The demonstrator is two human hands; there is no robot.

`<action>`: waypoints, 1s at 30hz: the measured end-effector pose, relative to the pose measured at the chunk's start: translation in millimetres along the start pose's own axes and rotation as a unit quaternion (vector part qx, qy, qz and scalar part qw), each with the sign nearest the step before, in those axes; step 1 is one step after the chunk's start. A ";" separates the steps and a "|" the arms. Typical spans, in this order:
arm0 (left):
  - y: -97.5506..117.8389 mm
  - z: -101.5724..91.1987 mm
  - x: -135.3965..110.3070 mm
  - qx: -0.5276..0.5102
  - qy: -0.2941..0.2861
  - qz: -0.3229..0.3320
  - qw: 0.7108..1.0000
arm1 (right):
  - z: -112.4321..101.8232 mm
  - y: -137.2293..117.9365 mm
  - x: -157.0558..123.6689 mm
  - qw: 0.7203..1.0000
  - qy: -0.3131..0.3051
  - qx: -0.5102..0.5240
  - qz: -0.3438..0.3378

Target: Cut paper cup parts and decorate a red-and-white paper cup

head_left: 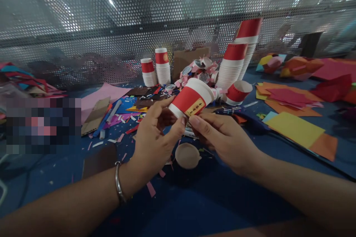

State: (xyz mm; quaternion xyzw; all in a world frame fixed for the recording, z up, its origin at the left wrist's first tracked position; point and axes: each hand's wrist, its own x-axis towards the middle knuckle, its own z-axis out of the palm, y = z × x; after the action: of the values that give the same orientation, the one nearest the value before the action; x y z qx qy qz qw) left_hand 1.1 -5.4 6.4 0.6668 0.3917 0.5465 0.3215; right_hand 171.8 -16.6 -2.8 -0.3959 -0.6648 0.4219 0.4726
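Nearest, a silver bangle (pixel 119 184) is worn around the left wrist, above the blue desk (pixel 200 203). The red-and-white paper cup (pixel 187 98) is held up off the desk, out ahead, between both hands. By the left hand (pixel 155 133), the narrow base end is clamped, the thumb below and the other fingers around the far side; by the right hand (pixel 222 133), thumb and forefinger are held close together at the cup's lower side, though whether anything is pinched between them cannot be told. The cup's long axis is slanted, base towards the left fingers, wide mouth tipped up and away to the right. A red band is set between white ends, and a yellow label (pixel 195 107) with dark characters is turned towards the right fingers. Beneath, a pale round piece (pixel 187 155) is seen on the desk. Farther off, another paper cup (pixel 238 92) is seen lying tilted, before a tall cup stack (pixel 231 64); all is backed by a perforated metal screen (pixel 122 18).
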 end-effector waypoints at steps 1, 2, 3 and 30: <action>-0.3 0.3 -0.7 0.004 0.003 0.005 1.000 | 0.0 -0.4 -0.5 1.000 -0.002 -0.002 -0.004; -0.6 0.5 -1.4 0.008 0.005 0.008 1.000 | 0.0 -0.8 -0.9 1.000 -0.003 -0.003 -0.008; -0.9 0.8 -2.1 0.012 0.007 0.010 1.000 | -0.1 -1.0 -1.2 1.000 -0.002 -0.006 -0.011; -2.2 1.3 -1.8 -0.078 -0.003 -0.058 0.995 | -1.3 -0.9 1.7 0.999 0.010 -0.029 -0.023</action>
State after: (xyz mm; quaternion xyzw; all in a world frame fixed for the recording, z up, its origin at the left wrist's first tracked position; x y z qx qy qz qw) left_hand 1.8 -5.9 3.4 0.6176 0.3848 0.5540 0.4044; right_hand 172.4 -15.1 -1.2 -0.3980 -0.6809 0.3875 0.4773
